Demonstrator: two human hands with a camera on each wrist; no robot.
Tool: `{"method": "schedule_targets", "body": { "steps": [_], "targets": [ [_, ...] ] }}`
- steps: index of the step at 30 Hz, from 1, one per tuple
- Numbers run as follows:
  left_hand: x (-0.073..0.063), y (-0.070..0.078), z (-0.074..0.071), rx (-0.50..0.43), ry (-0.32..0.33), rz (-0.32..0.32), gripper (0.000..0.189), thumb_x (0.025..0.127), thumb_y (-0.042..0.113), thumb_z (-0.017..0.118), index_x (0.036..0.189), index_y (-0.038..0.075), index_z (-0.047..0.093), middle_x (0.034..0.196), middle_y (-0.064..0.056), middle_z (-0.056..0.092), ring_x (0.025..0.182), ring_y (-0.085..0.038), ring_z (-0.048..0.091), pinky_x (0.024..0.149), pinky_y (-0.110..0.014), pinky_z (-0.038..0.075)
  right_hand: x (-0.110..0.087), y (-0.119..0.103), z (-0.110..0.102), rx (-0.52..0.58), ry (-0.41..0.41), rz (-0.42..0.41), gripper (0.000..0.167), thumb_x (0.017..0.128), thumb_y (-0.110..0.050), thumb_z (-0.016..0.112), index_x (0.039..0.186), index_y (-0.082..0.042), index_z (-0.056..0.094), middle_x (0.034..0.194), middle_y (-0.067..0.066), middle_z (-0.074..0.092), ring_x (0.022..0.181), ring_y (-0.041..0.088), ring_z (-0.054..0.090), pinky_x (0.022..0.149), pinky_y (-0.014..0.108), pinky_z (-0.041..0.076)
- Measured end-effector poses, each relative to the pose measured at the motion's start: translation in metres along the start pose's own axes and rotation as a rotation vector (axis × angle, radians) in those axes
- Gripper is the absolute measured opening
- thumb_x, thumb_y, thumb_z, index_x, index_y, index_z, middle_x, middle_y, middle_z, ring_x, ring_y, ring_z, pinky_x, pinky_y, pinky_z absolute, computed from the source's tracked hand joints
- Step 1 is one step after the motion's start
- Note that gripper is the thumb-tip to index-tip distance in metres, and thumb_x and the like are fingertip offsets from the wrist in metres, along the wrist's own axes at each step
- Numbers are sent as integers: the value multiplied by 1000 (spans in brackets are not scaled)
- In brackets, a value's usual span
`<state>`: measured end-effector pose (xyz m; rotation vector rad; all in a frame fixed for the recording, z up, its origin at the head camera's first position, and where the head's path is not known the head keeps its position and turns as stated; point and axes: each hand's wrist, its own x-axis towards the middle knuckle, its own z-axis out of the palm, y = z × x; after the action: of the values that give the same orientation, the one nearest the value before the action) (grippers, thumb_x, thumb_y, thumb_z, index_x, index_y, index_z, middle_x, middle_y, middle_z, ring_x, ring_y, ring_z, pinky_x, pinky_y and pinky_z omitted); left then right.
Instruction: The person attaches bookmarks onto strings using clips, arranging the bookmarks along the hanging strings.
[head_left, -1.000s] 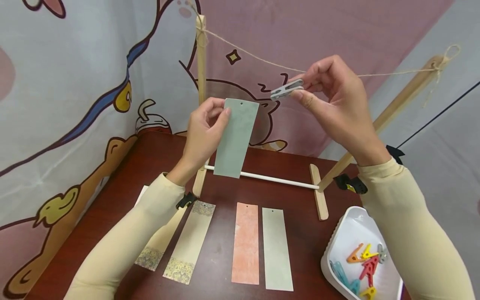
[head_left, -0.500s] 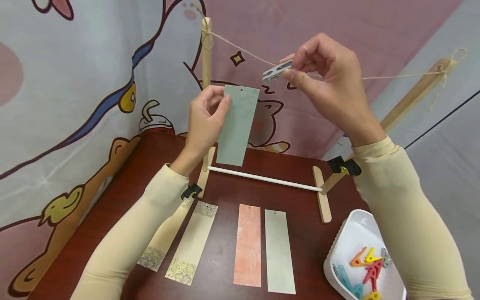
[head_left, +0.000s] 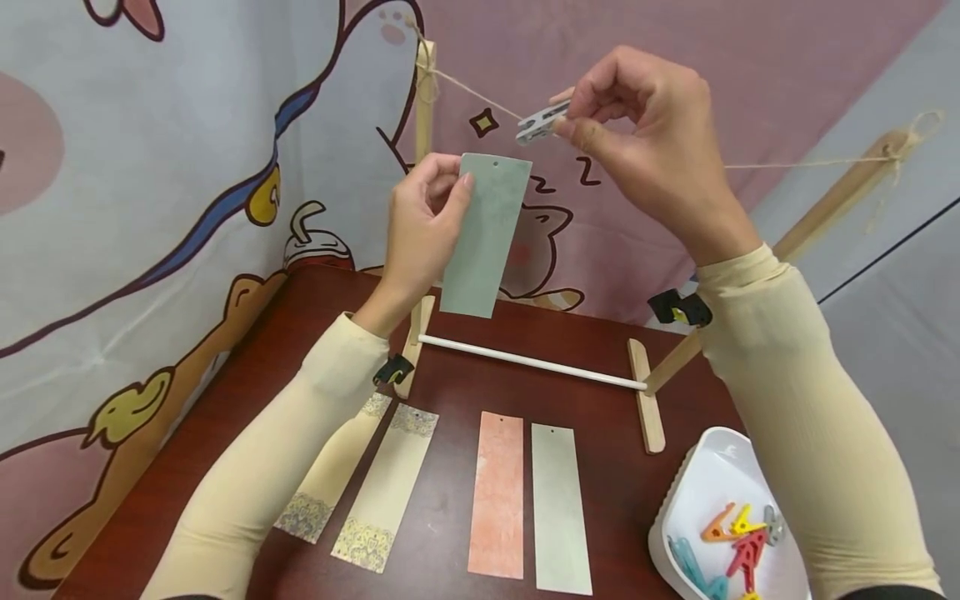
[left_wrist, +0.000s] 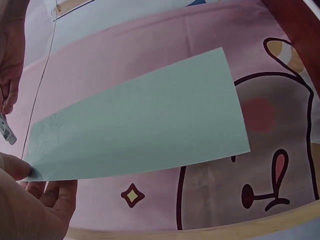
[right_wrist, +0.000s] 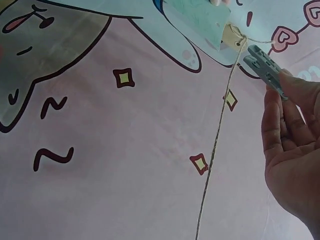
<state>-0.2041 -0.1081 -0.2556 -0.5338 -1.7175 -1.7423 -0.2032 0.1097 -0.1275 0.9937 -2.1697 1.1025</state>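
Observation:
My left hand (head_left: pixel 427 212) pinches a pale green bookmark (head_left: pixel 486 242) by its upper left edge, thumb in front. The bookmark hangs upright, with a small hole near its top. Up and to the right, my right hand (head_left: pixel 645 133) pinches a grey clothespin (head_left: pixel 542 123) between thumb and fingers, its nose pointing left. In the head view the clothespin overlaps the twine line (head_left: pixel 480 96), above the bookmark's top edge. The right wrist view shows the clothespin (right_wrist: pixel 265 70) beside the twine (right_wrist: pixel 215 145). From the left wrist, the bookmark (left_wrist: pixel 145 120) stretches across the view.
Wooden posts (head_left: pixel 425 108) hold the twine, joined below by a white rod (head_left: pixel 532 361). On the dark red table (head_left: pixel 442 492) lie a coral bookmark (head_left: pixel 497 496), a pale one (head_left: pixel 561 508) and two lace-patterned ones (head_left: pixel 386 487). A white tray (head_left: pixel 667 533) of coloured clothespins (head_left: pixel 746 554) stands at right.
Both hands have risen. My right hand has carried the clothespin up and left to the twine, and my left hand has lifted the green bookmark higher. The head view has shifted slightly.

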Motion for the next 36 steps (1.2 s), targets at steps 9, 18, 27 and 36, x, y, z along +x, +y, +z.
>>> {"method": "schedule_targets", "body": {
  "steps": [9, 18, 27, 36],
  "targets": [
    [7, 1, 5, -1, 19, 8, 15, 108, 3, 65, 116, -7, 72, 99, -15, 78, 70, -18, 52, 65, -28, 41, 7, 7, -1, -29, 14, 2, 7, 95, 5, 78, 92, 6, 72, 99, 1, 80, 86, 15, 72, 82, 22, 55],
    [16, 0, 16, 23, 34, 1, 15, 108, 4, 65, 116, -7, 72, 103, -15, 79, 77, -17, 59, 70, -27, 46, 16, 16, -5, -17, 28, 11, 7, 95, 5, 78, 94, 5, 72, 96, 2, 78, 84, 16, 69, 80, 23, 54],
    [22, 4, 14, 37, 43, -6, 15, 109, 4, 64, 117, -7, 71, 103, -15, 79, 73, -18, 54, 67, -27, 42, 27, 17, -4, -25, -22, 22, 13, 94, 0, 83, 98, 3, 70, 95, 2, 77, 85, 16, 69, 81, 24, 54],
    [26, 5, 17, 20, 36, -52, 14, 109, 3, 65, 116, -6, 72, 104, -16, 78, 77, -17, 58, 70, -26, 45, 34, 18, -6, -49, -92, 32, 12, 95, 0, 83, 97, 2, 71, 94, 4, 75, 84, 17, 69, 81, 24, 54]
  ]
}}
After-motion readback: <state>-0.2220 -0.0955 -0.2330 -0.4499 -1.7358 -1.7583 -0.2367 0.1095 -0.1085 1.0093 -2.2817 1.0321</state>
